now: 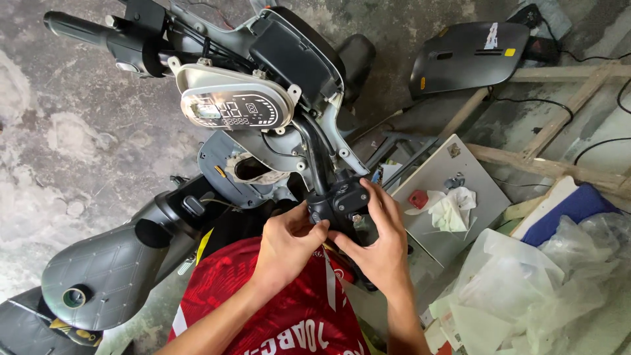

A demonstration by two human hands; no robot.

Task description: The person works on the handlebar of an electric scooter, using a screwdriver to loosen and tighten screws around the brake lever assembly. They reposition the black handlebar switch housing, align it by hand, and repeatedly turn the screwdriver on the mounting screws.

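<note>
I look down on a partly stripped scooter. Both hands work at the black switch housing on the near end of the handlebar. My left hand grips its lower left side, fingers curled at its underside. My right hand wraps the housing's right side, with the fingers laid along its edge. The digital instrument panel hangs loose above, with grey inner covers and cables exposed. The far handlebar grip points up left. What sits under my fingers is hidden.
The grey quilted seat lies at lower left. A loose black body panel rests at upper right beside wooden slats. A grey board holds a white rag and small parts. Crumpled clear plastic bags fill the lower right.
</note>
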